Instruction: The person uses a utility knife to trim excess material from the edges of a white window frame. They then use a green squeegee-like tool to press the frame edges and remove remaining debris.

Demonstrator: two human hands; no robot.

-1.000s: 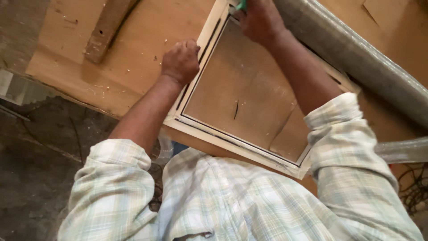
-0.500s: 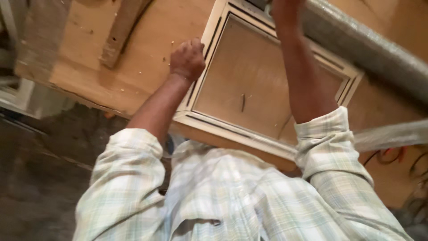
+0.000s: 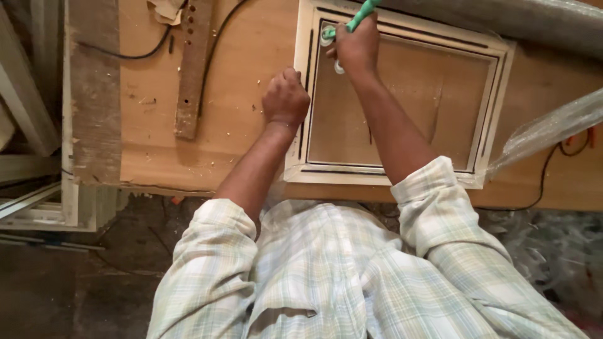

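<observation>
Open room is left on the table between the holed wooden strip and the framed panel, crossed only by a black cable. The panel's far edge is hemmed by a wrapped roll. Its right side is crowded by plastic film.

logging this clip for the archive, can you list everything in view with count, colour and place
framed wooden panel: one, pale frame, tan centre, on the bench
green-handled tool: one, green, at the panel's far left corner
workbench top: one, orange-brown, strewn with chips
drilled wooden strip: one, worn brown, left of the panel
black cable: one, across the bench's far left
clear plastic wrap: one sheet, right edge
left hand: fist on the panel's left frame edge
right hand: grips the green-handled tool
</observation>
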